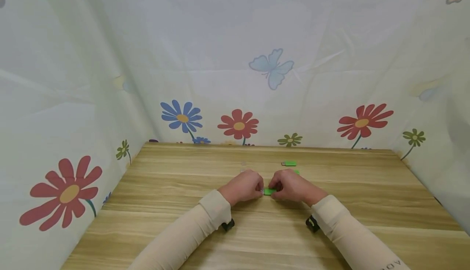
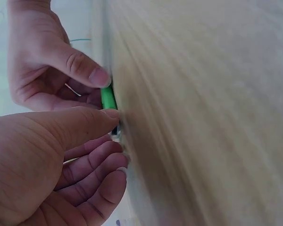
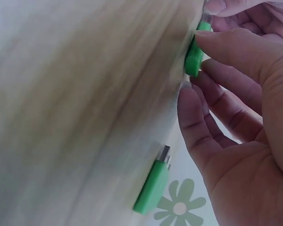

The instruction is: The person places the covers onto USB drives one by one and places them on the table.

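Fingers (image 3: 193,113) curled: my right hand (image 1: 293,186) pinches green USB stick (image 1: 269,191), left hand (image 1: 242,186) its connector end (image 3: 207,18); another USB stick (image 1: 290,163) lies beyond.

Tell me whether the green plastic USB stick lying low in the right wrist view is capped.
Uncapped: the green plastic USB stick shows its bare silver metal plug.

Diffuse light, blurry wrist-view tabletop (image 2: 203,117)

Flower-printed curtain (image 1: 227,58) behind wooden table (image 1: 367,196)
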The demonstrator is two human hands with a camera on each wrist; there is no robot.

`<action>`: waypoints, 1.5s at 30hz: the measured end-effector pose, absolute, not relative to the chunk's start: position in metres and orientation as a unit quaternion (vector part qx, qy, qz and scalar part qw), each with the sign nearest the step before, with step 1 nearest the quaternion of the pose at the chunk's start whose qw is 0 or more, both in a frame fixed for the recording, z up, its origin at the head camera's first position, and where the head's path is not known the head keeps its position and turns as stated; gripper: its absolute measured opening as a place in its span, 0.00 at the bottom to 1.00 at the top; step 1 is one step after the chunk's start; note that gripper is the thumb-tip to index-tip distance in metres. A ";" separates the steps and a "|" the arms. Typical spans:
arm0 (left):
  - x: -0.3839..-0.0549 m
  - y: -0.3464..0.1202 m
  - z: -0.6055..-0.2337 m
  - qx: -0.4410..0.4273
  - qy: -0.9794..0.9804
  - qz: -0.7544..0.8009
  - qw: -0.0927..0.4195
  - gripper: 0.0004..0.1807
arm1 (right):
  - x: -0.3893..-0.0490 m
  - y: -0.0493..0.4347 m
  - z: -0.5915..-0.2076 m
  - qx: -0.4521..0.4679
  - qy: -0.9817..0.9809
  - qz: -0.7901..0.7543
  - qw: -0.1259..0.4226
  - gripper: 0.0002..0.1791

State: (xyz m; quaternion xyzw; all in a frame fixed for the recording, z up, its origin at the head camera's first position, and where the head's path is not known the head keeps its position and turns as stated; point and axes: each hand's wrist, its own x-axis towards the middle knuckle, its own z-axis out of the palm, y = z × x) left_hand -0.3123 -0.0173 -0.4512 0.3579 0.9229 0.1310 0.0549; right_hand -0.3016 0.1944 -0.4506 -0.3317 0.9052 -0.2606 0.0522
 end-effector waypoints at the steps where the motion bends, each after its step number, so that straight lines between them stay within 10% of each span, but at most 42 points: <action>1: -0.313 -0.019 -0.452 0.357 0.923 0.130 0.053 0.04 | -0.301 0.194 -0.450 -0.330 0.906 -0.261 0.049 0.09; 25: -0.329 -0.054 -0.433 0.296 0.945 0.134 0.022 0.18 | -0.306 0.230 -0.429 -0.281 0.938 -0.203 -0.029 0.12; 40: -0.337 -0.063 -0.438 0.311 0.946 0.092 0.014 0.03 | -0.316 0.247 -0.435 -0.230 0.955 -0.184 0.024 0.12; 45: -0.338 -0.063 -0.438 0.322 0.943 0.083 0.008 0.22 | -0.316 0.247 -0.436 -0.207 0.960 -0.184 0.042 0.13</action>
